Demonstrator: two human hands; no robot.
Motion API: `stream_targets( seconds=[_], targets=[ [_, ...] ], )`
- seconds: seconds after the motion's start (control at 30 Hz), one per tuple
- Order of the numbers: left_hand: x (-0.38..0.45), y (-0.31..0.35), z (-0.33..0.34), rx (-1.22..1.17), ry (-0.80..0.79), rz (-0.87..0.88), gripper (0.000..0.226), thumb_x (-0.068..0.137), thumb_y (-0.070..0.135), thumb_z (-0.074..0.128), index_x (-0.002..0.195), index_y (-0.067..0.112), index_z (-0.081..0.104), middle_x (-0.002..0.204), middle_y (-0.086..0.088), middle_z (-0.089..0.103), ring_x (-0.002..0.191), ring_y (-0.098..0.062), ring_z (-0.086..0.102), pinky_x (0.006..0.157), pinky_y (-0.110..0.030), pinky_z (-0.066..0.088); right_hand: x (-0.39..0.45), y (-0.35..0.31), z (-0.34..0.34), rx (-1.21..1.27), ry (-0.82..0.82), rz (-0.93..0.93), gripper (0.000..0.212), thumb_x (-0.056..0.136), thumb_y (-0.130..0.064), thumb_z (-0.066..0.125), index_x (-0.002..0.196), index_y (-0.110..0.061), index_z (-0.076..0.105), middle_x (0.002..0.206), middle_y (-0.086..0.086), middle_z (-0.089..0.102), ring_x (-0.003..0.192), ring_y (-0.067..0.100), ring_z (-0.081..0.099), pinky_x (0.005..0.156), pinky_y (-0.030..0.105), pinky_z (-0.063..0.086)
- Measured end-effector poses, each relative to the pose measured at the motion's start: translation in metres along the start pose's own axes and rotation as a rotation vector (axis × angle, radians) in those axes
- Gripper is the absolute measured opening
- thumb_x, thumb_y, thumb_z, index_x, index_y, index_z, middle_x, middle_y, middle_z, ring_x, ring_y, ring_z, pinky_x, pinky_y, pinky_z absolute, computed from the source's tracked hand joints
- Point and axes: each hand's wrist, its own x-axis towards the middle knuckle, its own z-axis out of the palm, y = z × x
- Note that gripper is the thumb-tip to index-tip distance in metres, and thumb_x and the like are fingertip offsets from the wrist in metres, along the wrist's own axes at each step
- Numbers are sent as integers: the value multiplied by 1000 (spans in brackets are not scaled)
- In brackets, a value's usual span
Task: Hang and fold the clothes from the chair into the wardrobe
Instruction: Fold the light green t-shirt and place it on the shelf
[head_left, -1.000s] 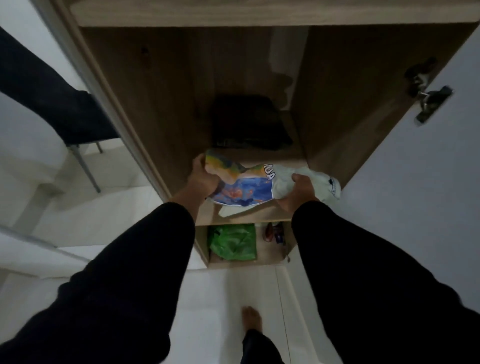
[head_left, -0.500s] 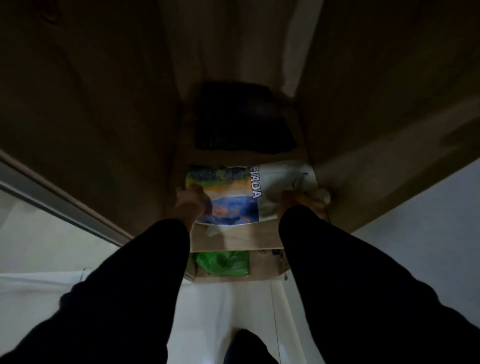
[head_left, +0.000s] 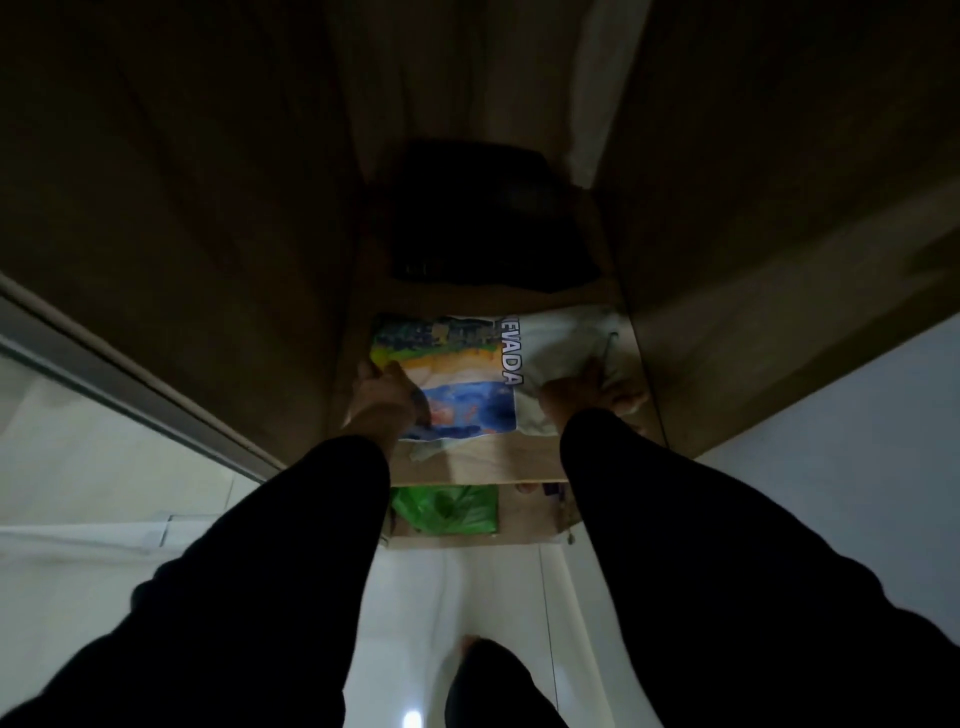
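Note:
A folded white T-shirt (head_left: 556, 348) with a colourful print and the word NEVADA lies on the wooden wardrobe shelf (head_left: 483, 467), near its front edge. My left hand (head_left: 384, 402) grips the shirt's left end, over the print. My right hand (head_left: 587, 400) holds the shirt's white right end, fingers curled into the cloth. Both arms wear black sleeves. Behind the shirt, deeper on the same shelf, sits a dark folded garment (head_left: 488, 228).
Wooden side walls (head_left: 753, 182) close in the shelf left and right. A pale garment (head_left: 602, 78) hangs at the back. Below the shelf a green bag (head_left: 447, 512) lies in the lower compartment. White floor (head_left: 441, 597) and my foot (head_left: 470, 644) show beneath.
Both hands have carried the folded T-shirt from in front of the shelf onto it and pushed it slightly deeper. The view has moved closer into the wardrobe.

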Motion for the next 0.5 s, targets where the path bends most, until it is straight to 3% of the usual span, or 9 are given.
stream_targets(
  seconds=[0.1, 0.17, 0.37, 0.5],
  targets=[
    [-39, 1, -12, -5, 94, 72, 85, 85, 41, 63, 150, 18, 13, 158, -14, 4, 145, -35, 7, 118, -37, 15, -26, 5, -14, 99, 26, -101, 75, 90, -38, 45, 152, -32, 3, 159, 17, -8, 145, 36, -13, 111, 63, 0],
    [-74, 6, -28, -110, 174, 140, 73, 95, 38, 48, 152, 24, 3, 159, -10, -7, 147, -28, -4, 118, -38, 12, -48, 8, -23, 132, 58, -165, 70, 93, -42, 40, 152, -32, 6, 160, 14, -6, 146, 33, -11, 113, 61, 0],
    [-172, -7, -66, -271, 271, 328, 60, 101, 39, 30, 152, 28, 1, 160, -6, -1, 146, -28, 13, 116, -36, 22, -135, 38, -43, 206, 38, -346, 62, 96, -45, 28, 153, -28, 9, 161, 8, 2, 147, 30, 1, 117, 54, 2],
    [-249, -38, -80, -349, 356, 404, 58, 101, 40, 27, 152, 26, 3, 160, -8, 8, 145, -25, 17, 113, -29, 20, -208, 78, -56, 253, 9, -416, 61, 99, -45, 26, 153, -22, 11, 160, 9, 8, 146, 30, 7, 117, 50, 8]
  ],
)
